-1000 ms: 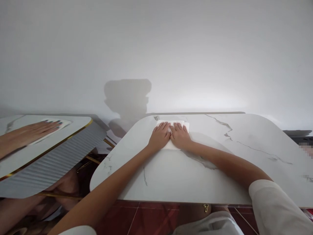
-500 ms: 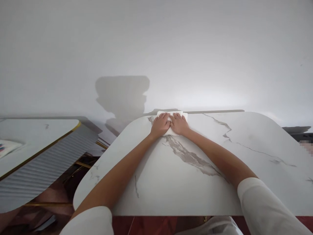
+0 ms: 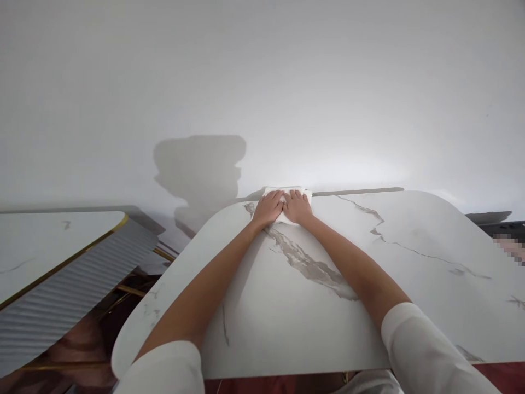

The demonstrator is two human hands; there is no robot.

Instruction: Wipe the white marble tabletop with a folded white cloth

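A folded white cloth or paper towel point(image 3: 283, 218) lies at the far edge of a white marble-patterned table point(image 3: 262, 312), close to the wall. My left hand point(image 3: 268, 208) rests palm down on its left part, fingers stretched forward and slightly spread. On the right part, my right hand point(image 3: 298, 208) lies flat in the same way. The hands are side by side, thumbs nearly touching, and both press the cloth against the tabletop. Both arms reach straight out across the table. The palms hide much of the cloth.
A plain light wall point(image 3: 328, 98) stands behind the table, with a head-shaped shadow on it. To the left is a second marble-patterned table point(image 3: 61, 241) with gold trim and a ribbed grey side point(image 3: 90, 273). A dark object point(image 3: 508, 230) shows at the far right.
The view has tilted and shifted slightly, so the tables sit a little further left. A printed item on the left table has gone out of view. Both hands stay on the cloth.
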